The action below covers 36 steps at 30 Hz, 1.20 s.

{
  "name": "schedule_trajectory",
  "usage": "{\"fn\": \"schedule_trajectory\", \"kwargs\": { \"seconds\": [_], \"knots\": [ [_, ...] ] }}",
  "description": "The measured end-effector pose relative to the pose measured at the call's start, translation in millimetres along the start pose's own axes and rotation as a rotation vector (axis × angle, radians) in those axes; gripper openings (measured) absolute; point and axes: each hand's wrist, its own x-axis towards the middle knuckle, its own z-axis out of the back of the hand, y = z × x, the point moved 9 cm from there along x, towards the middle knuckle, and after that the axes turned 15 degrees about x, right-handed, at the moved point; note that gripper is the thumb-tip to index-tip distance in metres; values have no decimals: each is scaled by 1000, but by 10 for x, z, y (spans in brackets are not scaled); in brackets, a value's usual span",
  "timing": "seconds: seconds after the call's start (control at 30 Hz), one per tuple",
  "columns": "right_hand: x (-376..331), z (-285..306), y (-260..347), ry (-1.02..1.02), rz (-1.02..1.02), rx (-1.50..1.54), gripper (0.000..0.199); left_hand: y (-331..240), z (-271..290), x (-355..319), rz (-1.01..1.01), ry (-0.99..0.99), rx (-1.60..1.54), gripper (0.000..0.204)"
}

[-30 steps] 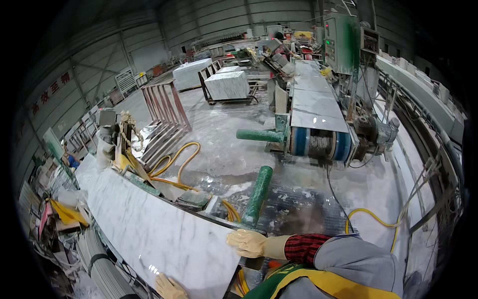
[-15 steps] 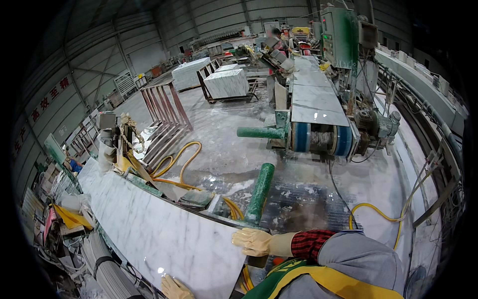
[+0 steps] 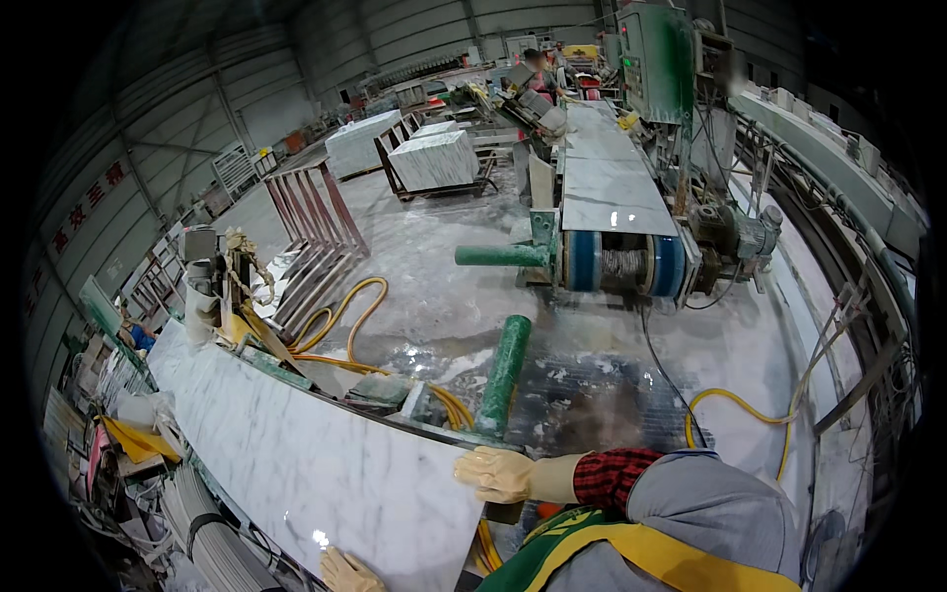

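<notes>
A long white marble slab with grey veins stretches from the lower middle toward the far left. My right hand, in a cream rubber glove, grips the slab's near right corner, fingers on top. Lower down, my left hand, gloved the same way, rests on the slab's near edge with fingers stretched out over the surface; its wrist is cut off by the frame. A green post rises just past the slab's right end. My green and yellow apron shows beside the right arm.
Ahead, a roller conveyor with blue bands carries more slabs. A yellow hose loops over the wet floor. Metal racks and stone blocks stand farther off. A person is beside machinery at the back.
The surroundings have shifted slightly left and up as my head turned. Both hands keep their places on the slab, which has not visibly moved against them.
</notes>
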Motion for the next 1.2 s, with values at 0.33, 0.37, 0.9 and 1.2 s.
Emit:
{"fn": "schedule_trajectory", "kwargs": {
  "seconds": [0.33,0.37,0.9,1.2],
  "knots": [
    [-72,210,183,-116,61,10,46,-22,17,-48,-25,-52,2,57],
    [-87,201,163,-87,29,9,46,-51,73,-56,-25,-55,-11,56],
    [-224,224,212,-129,1,12,47,-21,225,-142,36,-213,-60,41],
    [-265,201,195,-64,-34,0,47,1,204,-221,47,-219,-38,42]
  ]
}}
